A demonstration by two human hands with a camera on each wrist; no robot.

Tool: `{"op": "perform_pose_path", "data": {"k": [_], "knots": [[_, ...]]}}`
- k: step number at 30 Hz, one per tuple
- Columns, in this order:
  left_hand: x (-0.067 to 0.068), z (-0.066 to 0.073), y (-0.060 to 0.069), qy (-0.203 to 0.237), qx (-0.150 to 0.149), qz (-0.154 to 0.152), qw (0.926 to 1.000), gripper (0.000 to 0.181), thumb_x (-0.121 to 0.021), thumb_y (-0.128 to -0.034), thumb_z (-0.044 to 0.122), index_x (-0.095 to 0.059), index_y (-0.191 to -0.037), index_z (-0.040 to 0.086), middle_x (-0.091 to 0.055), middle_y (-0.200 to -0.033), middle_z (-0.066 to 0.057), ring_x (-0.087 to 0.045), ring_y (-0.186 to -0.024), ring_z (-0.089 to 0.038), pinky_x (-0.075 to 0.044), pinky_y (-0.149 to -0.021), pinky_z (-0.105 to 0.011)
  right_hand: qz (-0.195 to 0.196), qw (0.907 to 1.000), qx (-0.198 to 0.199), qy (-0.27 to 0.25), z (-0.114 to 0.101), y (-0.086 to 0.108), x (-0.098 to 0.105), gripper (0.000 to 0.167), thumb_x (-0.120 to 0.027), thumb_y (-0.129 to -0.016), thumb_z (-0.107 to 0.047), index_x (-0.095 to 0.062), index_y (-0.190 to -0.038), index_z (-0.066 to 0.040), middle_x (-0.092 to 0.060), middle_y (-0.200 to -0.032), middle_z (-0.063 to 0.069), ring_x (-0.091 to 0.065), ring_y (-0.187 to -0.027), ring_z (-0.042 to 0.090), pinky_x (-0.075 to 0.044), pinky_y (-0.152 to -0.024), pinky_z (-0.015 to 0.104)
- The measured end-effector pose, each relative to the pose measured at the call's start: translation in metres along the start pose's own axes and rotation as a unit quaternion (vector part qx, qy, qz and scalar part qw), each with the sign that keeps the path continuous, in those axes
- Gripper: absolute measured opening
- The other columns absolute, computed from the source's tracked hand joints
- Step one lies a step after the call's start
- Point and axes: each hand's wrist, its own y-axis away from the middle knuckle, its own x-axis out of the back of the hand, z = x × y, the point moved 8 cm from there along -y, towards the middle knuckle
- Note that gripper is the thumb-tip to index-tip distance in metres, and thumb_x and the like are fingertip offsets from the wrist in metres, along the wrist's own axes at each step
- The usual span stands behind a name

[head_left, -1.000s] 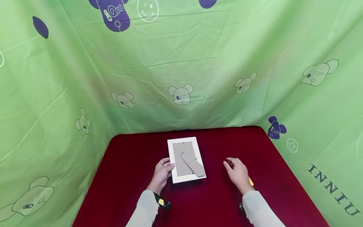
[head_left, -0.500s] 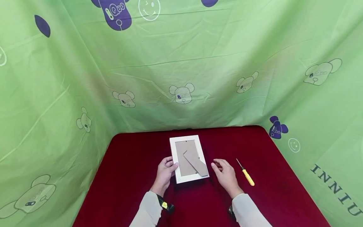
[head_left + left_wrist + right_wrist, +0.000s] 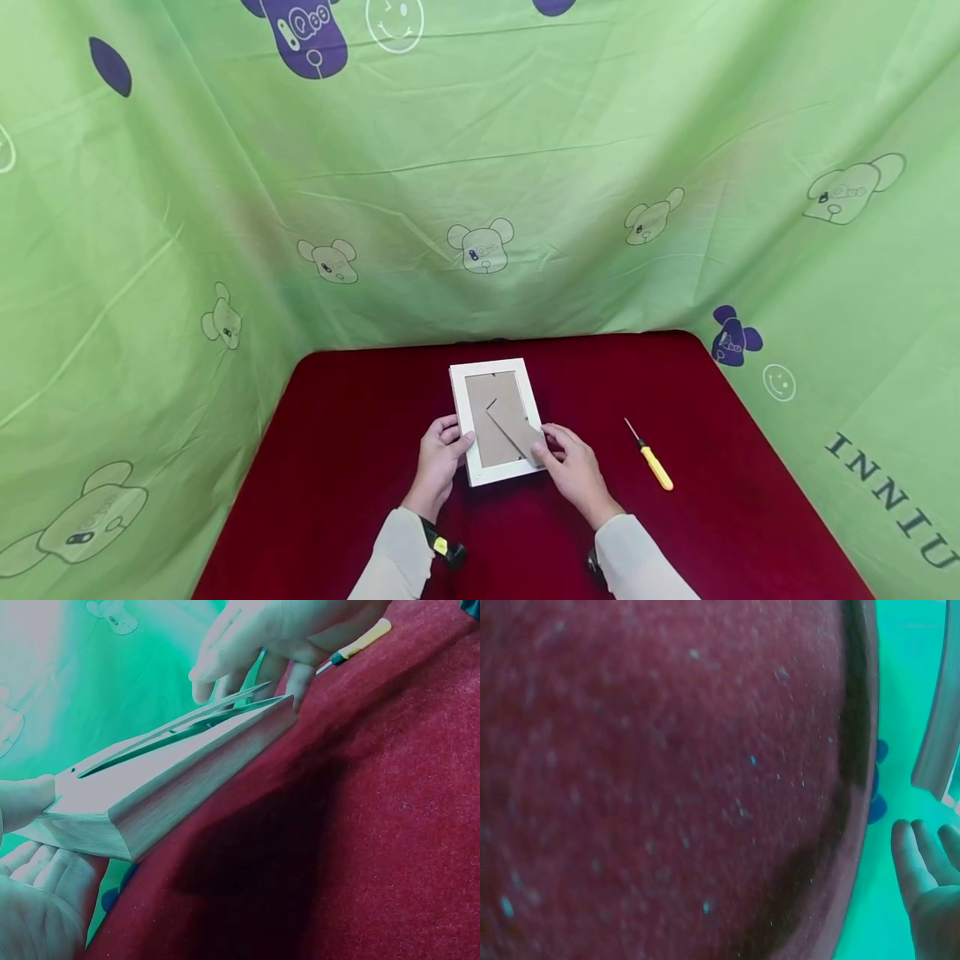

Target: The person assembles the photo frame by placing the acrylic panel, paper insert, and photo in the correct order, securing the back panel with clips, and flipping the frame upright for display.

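A white picture frame (image 3: pixel 459 417) is held back side up above the table, its grey-brown backing (image 3: pixel 487 442) and easel leg (image 3: pixel 513 429) showing. My left hand (image 3: pixel 437 462) grips its left edge, thumb on top and fingers underneath. In the left wrist view the leg (image 3: pixel 172 724) stands slightly off the back, and the frame's thick side (image 3: pixel 202 780) tilts. My right hand (image 3: pixel 573 471) is at the lower right corner, thumb over the leg's wide end. In the right wrist view its fingers (image 3: pixel 911 862) are fairly straight, just short of the frame (image 3: pixel 934 742).
A screwdriver (image 3: pixel 656 467) with a yellow handle lies on the dark red tabletop (image 3: pixel 360 467), right of my right hand. Green printed cloth (image 3: pixel 405 308) hangs behind the table and along both sides.
My right hand has moved left to the frame's lower right corner, uncovering the screwdriver. The frame has shifted slightly right in my left hand.
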Motion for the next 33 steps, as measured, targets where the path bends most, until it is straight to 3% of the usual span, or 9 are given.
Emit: {"op": "perform_pose_path", "data": {"k": [12, 17, 24, 33], "knots": [[-0.004, 0.000, 0.001, 0.008, -0.003, 0.020, 0.9998, 0.046, -0.067, -0.0877, -0.007, -0.045, -0.128, -0.008, -0.065, -0.107, -0.021, -0.066, -0.083, -0.023, -0.056, -0.068, -0.037, 0.000, 0.9993, 0.004, 0.037, -0.001, 0.002, -0.012, 0.049, -0.072, -0.090, -0.034, -0.061, -0.133, -0.014, -0.058, -0.133, 0.007, -0.056, -0.119, 0.026, -0.050, -0.090, 0.044], [-0.007, 0.003, 0.005, 0.007, 0.002, 0.021, 0.9998, 0.043, -0.065, -0.0874, -0.009, -0.046, -0.126, -0.009, -0.066, -0.106, -0.021, -0.066, -0.083, -0.023, -0.055, -0.067, -0.036, -0.002, 0.9991, -0.007, 0.041, 0.001, 0.004, -0.014, 0.052, -0.070, -0.090, -0.037, -0.060, -0.133, -0.010, -0.057, -0.133, 0.011, -0.053, -0.123, 0.030, -0.043, -0.099, 0.048], [-0.018, 0.024, 0.021, 0.010, -0.007, 0.017, 0.9998, 0.042, -0.064, -0.0864, -0.012, -0.044, -0.123, -0.012, -0.065, -0.104, -0.025, -0.067, -0.083, -0.026, -0.056, -0.069, -0.036, 0.002, 0.9989, 0.001, 0.047, 0.001, 0.005, -0.015, 0.055, -0.071, -0.089, -0.038, -0.060, -0.132, -0.005, -0.057, -0.132, 0.014, -0.054, -0.121, 0.032, -0.042, -0.100, 0.048], [-0.020, 0.024, 0.024, 0.015, 0.004, 0.017, 0.9997, 0.045, -0.067, -0.0848, -0.011, -0.044, -0.123, -0.011, -0.065, -0.103, -0.023, -0.067, -0.081, -0.026, -0.056, -0.068, -0.036, -0.013, 0.9986, -0.015, 0.048, 0.004, 0.007, -0.019, 0.059, -0.071, -0.089, -0.040, -0.057, -0.133, -0.003, -0.056, -0.132, 0.015, -0.051, -0.123, 0.033, -0.040, -0.101, 0.049]]}}
